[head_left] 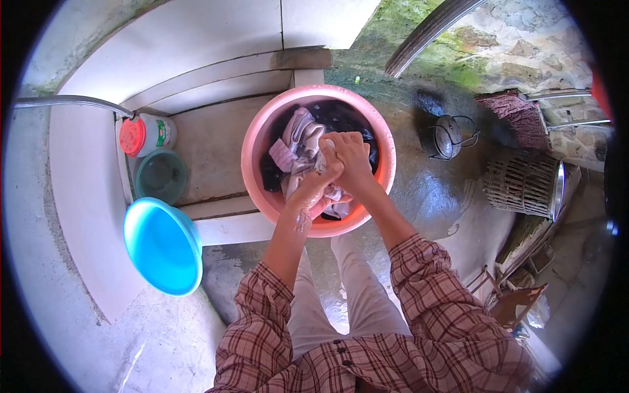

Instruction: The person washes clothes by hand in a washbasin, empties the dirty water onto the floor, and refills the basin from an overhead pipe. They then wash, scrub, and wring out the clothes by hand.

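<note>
A pink basin (pixel 252 157) in front of me holds wet dark cloth and a pale pink garment (pixel 303 134). My left hand (pixel 316 185) is wet and closed round a bunched part of this garment. Just above and to the right, my right hand (pixel 352 159) is wrapped over the same bundle, its fingers curled. Both hands are close together inside the basin's outline. Some of the garment hangs below them, and much of what lies between the palms is hidden. Dark wet cloth (pixel 337 112) fills the far side of the basin.
At left stand a bright blue basin (pixel 195 226), a green-tinted tub (pixel 177 187) and a red-lidded container (pixel 133 136), below a tap (pixel 78 100). To the right are a metal pot (pixel 447 141) and a woven basket (pixel 521 187) on the wet floor.
</note>
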Demonstrator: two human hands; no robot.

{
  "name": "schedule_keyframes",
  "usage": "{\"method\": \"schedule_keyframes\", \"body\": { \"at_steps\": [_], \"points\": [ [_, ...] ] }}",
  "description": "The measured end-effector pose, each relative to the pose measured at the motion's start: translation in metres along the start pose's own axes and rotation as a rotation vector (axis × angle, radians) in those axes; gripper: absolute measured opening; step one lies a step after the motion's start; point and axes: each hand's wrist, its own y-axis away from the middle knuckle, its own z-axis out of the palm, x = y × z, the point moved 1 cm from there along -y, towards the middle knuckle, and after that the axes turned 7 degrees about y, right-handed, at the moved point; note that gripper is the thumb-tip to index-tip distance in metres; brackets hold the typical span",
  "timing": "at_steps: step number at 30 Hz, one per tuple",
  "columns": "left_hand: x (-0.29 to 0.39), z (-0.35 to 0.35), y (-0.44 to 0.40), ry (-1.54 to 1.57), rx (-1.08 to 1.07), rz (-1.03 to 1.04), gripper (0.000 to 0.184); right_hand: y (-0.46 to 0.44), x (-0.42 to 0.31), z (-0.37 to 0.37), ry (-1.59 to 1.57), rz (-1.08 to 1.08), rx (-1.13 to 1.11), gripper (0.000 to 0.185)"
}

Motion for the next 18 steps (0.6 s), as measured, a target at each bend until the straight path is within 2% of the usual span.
{"method": "schedule_keyframes", "body": {
  "at_steps": [2, 5, 6, 8, 10, 11, 14, 15, 18],
  "points": [
    [-0.003, -0.008, 0.0, -0.157, -0.044, -0.028, 0.05, -0.004, 0.008, -0.009, -0.144, 0.162, -0.207, 0.049],
    [-0.012, -0.008, 0.0, -0.132, -0.015, 0.055, 0.035, -0.005, 0.025, -0.012, -0.656, 0.196, -0.416, 0.06],
    [-0.015, -0.01, -0.001, 0.076, -0.122, -0.002, 0.034, -0.006, 0.03, -0.013, -0.875, 0.167, -0.463, 0.063],
    [-0.022, -0.009, 0.002, 0.492, -0.334, -0.123, 0.034, 0.002, 0.031, -0.015, -1.057, 0.155, -0.523, 0.072],
    [-0.029, 0.011, 0.01, 0.627, -0.382, -0.059, 0.036, 0.012, 0.021, -0.014, -1.271, 0.132, -0.613, 0.079],
    [-0.029, 0.029, 0.016, 0.694, -0.406, -0.028, 0.037, 0.021, -0.014, -0.015, -1.393, 0.114, -0.671, 0.081],
    [-0.028, 0.075, 0.03, 0.751, -0.423, 0.053, 0.043, 0.022, -0.036, -0.004, -1.566, -0.113, -0.736, 0.075],
    [-0.031, 0.076, 0.028, 0.797, -0.454, 0.056, 0.047, 0.019, -0.034, 0.001, -1.586, -0.219, -0.737, 0.071],
    [-0.036, 0.066, 0.033, 1.068, -0.478, -0.02, 0.041, 0.012, -0.027, 0.012, -1.629, -0.539, -0.735, 0.058]
  ]
}}
